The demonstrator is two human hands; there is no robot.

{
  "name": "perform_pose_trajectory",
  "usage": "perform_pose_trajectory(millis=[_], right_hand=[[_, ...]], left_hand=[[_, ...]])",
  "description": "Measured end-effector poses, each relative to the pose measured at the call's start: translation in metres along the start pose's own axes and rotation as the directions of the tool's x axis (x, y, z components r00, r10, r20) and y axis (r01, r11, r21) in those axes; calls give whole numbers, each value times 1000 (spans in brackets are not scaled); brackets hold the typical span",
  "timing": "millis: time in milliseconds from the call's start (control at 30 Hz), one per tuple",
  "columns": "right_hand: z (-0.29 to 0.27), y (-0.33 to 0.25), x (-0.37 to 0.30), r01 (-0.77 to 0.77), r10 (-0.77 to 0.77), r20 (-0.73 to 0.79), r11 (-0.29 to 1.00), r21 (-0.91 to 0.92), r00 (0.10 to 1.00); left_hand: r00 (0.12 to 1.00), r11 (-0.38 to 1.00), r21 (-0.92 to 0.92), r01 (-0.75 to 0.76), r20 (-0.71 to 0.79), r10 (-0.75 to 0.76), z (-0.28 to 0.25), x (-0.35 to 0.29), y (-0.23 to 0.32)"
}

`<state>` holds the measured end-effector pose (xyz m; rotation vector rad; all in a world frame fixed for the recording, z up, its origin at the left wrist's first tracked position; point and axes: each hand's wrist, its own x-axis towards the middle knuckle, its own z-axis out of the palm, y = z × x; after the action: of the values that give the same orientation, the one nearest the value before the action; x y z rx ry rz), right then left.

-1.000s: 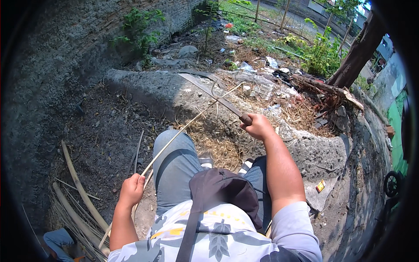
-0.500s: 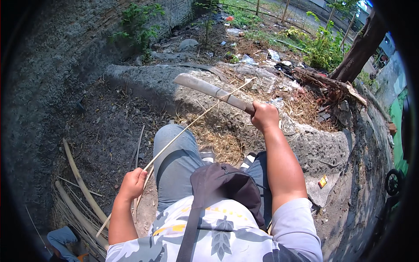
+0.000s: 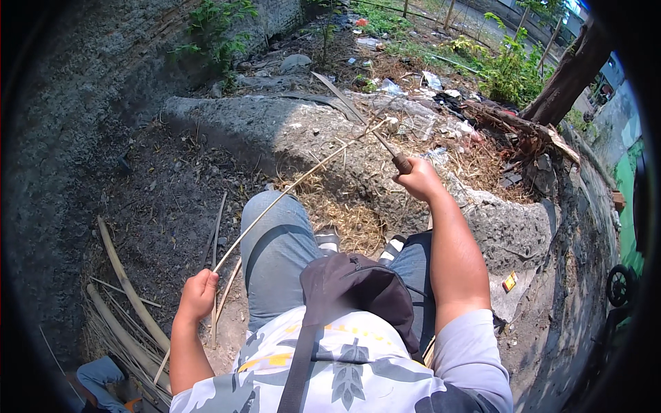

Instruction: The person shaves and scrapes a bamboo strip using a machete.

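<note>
Well, the left hand (image 3: 199,294) grips a thin pale stick (image 3: 295,184) while the right hand (image 3: 420,180) holds a long brown-handled metal knife (image 3: 351,108), best angled shallowly.

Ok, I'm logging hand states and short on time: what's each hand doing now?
Left hand: closed, holding the thin pale stick.
Right hand: closed around the brown handle of the long-bladed knife.

A leafy plant (image 3: 219,31) stands beside a rough wall (image 3: 82,103); litter (image 3: 432,80) lies near a tree trunk (image 3: 568,79).
</note>
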<state>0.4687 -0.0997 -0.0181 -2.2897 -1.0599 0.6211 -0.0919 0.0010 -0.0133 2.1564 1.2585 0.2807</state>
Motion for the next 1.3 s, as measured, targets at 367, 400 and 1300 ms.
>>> perform_pose_trajectory(millis=[367, 400, 1300], right_hand=[[15, -32, -23, 324, -319, 92, 825, -463, 943], [14, -32, -23, 327, -348, 61, 788, -521, 936], [8, -15, -9, -2, 16, 59, 975, -221, 998]], left_hand=[[999, 993, 116, -33, -9, 34, 5, 16, 26], [1000, 996, 88, 0, -11, 1, 0, 15, 18], [994, 997, -2, 78, 72, -78, -14, 16, 27]])
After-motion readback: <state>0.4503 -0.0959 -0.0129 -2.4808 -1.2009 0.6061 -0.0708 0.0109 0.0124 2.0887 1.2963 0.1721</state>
